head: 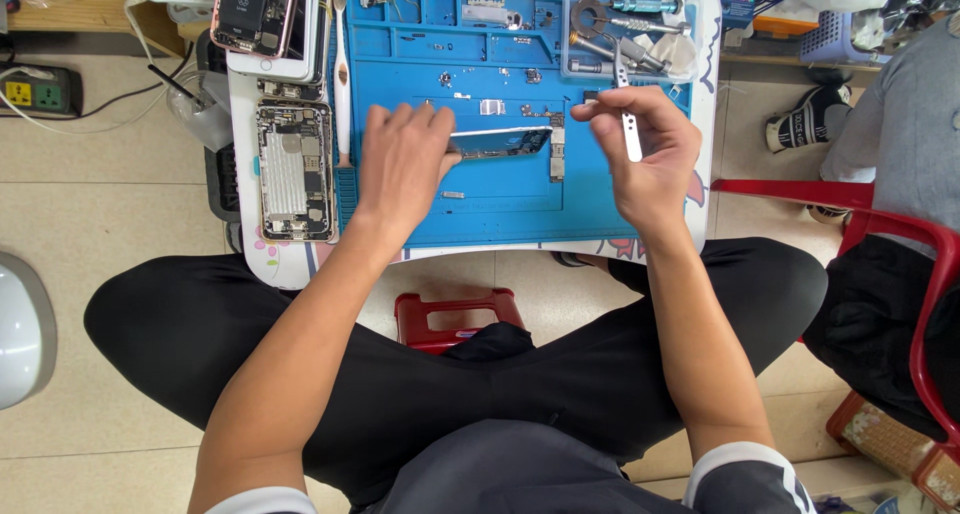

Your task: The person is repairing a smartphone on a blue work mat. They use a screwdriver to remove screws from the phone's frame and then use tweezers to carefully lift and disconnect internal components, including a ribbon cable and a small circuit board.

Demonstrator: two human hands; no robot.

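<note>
Left hand fingers around phone frame; right hand fingers pinching tweezers.

Left hand palm down, fingers curled in a grip; right hand raised, fingertips pinched; both forearms extended forward.

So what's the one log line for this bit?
left hand: tilts phone frame on edge | right hand: holds tweezers | under: blue mat

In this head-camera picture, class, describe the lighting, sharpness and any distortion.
Head view: even, soft light, only faint shadows under the left hand and right hand on the blue mat; everything is sharp; wide-angle bending shows in the floor lines near the edges.
</note>
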